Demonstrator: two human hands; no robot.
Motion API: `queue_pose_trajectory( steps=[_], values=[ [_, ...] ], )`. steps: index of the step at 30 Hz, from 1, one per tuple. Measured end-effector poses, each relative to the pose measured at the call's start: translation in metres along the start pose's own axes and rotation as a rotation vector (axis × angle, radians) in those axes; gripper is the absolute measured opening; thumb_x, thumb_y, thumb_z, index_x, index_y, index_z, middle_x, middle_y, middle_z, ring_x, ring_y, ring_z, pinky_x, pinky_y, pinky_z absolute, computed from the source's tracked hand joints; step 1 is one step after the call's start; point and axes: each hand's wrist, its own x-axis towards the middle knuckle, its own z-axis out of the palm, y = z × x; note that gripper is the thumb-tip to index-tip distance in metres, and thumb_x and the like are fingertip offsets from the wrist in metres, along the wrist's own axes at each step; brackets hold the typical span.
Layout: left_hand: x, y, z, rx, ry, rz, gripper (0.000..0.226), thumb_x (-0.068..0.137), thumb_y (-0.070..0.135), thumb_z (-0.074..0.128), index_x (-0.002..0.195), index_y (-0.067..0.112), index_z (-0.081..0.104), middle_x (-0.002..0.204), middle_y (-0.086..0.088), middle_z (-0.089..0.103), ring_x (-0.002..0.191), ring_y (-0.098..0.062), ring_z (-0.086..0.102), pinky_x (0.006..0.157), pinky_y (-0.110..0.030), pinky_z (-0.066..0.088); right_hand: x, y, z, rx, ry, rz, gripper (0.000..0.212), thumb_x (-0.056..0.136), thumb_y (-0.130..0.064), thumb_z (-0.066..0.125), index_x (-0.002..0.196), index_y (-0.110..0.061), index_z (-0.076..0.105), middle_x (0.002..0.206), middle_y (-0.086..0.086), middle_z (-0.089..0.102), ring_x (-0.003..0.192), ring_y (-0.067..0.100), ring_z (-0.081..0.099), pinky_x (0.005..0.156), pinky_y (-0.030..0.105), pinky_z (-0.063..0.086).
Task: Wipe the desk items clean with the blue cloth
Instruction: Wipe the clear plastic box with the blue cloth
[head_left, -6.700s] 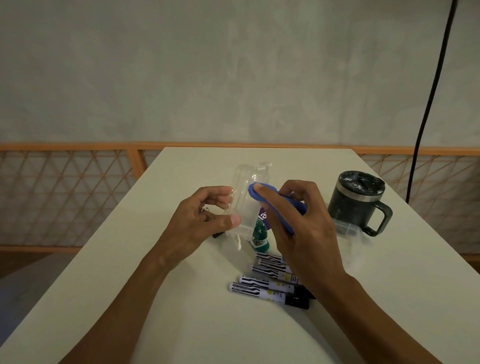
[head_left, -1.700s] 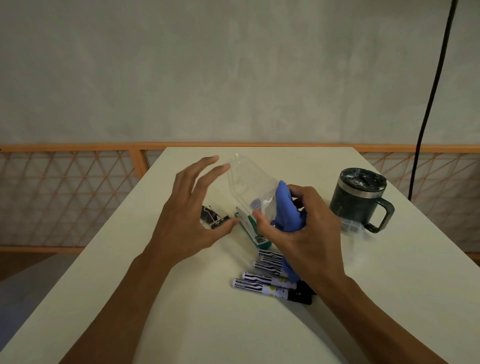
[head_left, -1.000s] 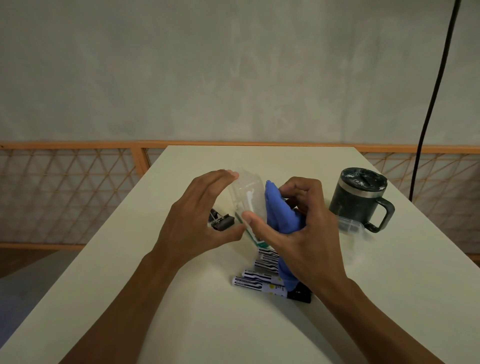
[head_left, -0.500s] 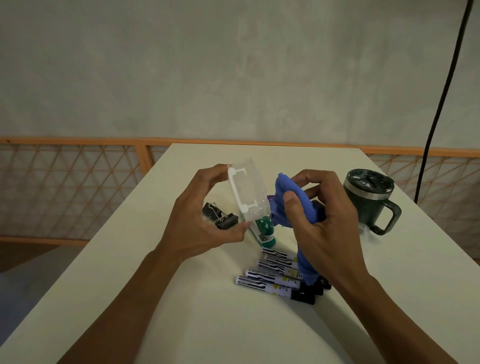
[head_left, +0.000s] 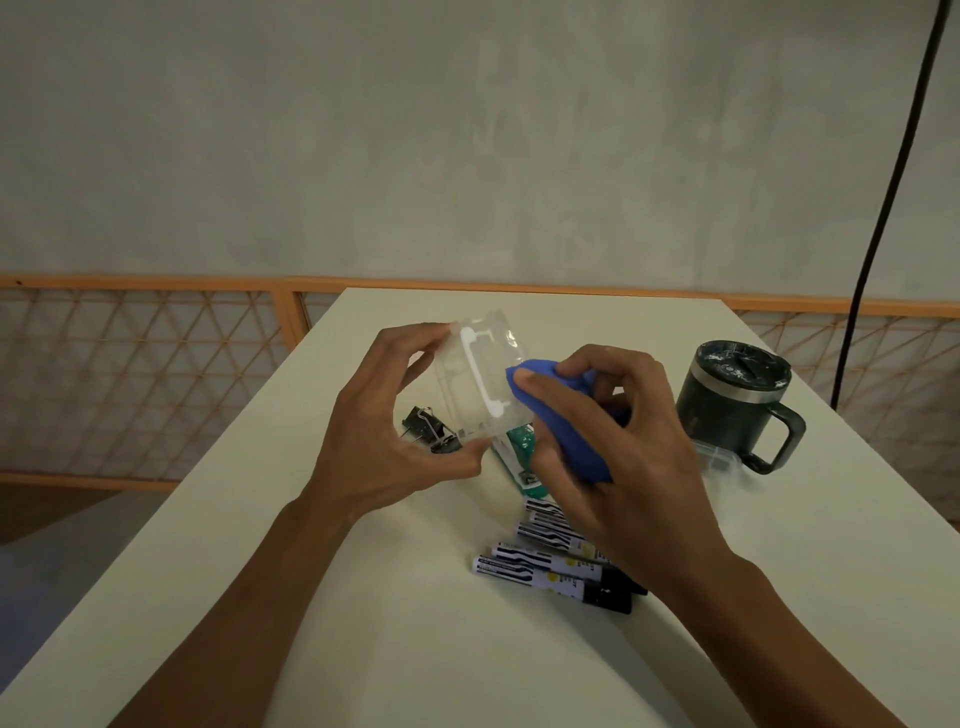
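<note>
Since half a second earlier the right hand (head_left: 628, 467), gripping the bunched blue cloth (head_left: 571, 441), had closed onto the clear box (head_left: 467, 395), which the left hand (head_left: 384, 441) pinched by its edges above the middle of the tabletop (head_left: 363, 623); markers (head_left: 540, 571), mug (head_left: 727, 405) and clips (head_left: 428, 428) seemingly awaited wiping

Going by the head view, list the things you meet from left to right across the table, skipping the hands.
binder clips → clear plastic case → blue cloth → dark mug. The markers and the green item are left out, since they lie partly hidden under the right hand and the case.
</note>
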Motion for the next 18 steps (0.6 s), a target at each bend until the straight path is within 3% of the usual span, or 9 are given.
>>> queue_pose_trajectory(
  steps=[3, 5, 8, 12, 15, 18],
  values=[
    [0.001, -0.002, -0.002, 0.029, 0.041, 0.006, 0.100, 0.062, 0.027, 0.104, 0.144, -0.002, 0.053, 0.144, -0.011, 0.057, 0.137, -0.024, 0.054, 0.114, -0.040, 0.052, 0.002, -0.004, -0.003, 0.002, -0.086, 0.058, 0.051, 0.096, -0.027, 0.071, 0.147, -0.030, 0.062, 0.153, 0.007, 0.040, 0.128, 0.010, 0.043, 0.103, 0.016, 0.046],
    [0.001, -0.003, -0.003, 0.038, 0.050, 0.010, 0.101, 0.061, 0.026, 0.106, 0.143, -0.002, 0.054, 0.143, -0.011, 0.057, 0.137, -0.024, 0.054, 0.114, -0.039, 0.052, 0.003, -0.005, -0.003, -0.014, -0.129, 0.066, 0.047, 0.100, -0.030, 0.064, 0.147, -0.032, 0.061, 0.153, 0.005, 0.045, 0.127, 0.011, 0.045, 0.102, 0.018, 0.046],
    [0.000, -0.003, -0.002, 0.066, 0.034, 0.028, 0.097, 0.064, 0.031, 0.100, 0.143, 0.001, 0.054, 0.142, -0.008, 0.056, 0.137, -0.016, 0.053, 0.114, -0.033, 0.050, 0.002, -0.004, -0.001, -0.093, -0.138, 0.041, 0.045, 0.103, -0.035, 0.051, 0.146, -0.027, 0.062, 0.130, 0.005, 0.063, 0.110, 0.020, 0.058, 0.085, 0.033, 0.056],
    [-0.001, -0.003, 0.000, 0.058, 0.025, 0.020, 0.100, 0.062, 0.027, 0.104, 0.144, 0.001, 0.053, 0.143, -0.006, 0.054, 0.137, -0.015, 0.053, 0.115, -0.031, 0.049, 0.004, -0.006, -0.004, -0.139, -0.135, 0.025, 0.042, 0.102, -0.037, 0.049, 0.140, -0.027, 0.064, 0.118, 0.004, 0.056, 0.097, 0.016, 0.054, 0.078, 0.025, 0.047],
    [-0.002, -0.001, 0.002, 0.060, 0.023, 0.023, 0.100, 0.061, 0.020, 0.105, 0.144, 0.001, 0.052, 0.144, -0.006, 0.054, 0.138, -0.013, 0.051, 0.115, -0.029, 0.049, 0.003, -0.010, -0.006, -0.141, -0.128, -0.002, 0.039, 0.102, -0.029, 0.059, 0.139, -0.021, 0.068, 0.114, 0.005, 0.056, 0.094, 0.018, 0.054, 0.072, 0.028, 0.050],
    [-0.001, -0.002, 0.002, 0.077, 0.015, 0.037, 0.100, 0.063, 0.026, 0.103, 0.146, 0.002, 0.052, 0.146, -0.009, 0.054, 0.139, -0.013, 0.051, 0.115, -0.029, 0.050, 0.003, -0.013, -0.001, -0.162, -0.110, -0.008, 0.040, 0.099, -0.025, 0.063, 0.138, -0.018, 0.068, 0.112, 0.006, 0.058, 0.095, 0.019, 0.053, 0.070, 0.030, 0.050]
  ],
)
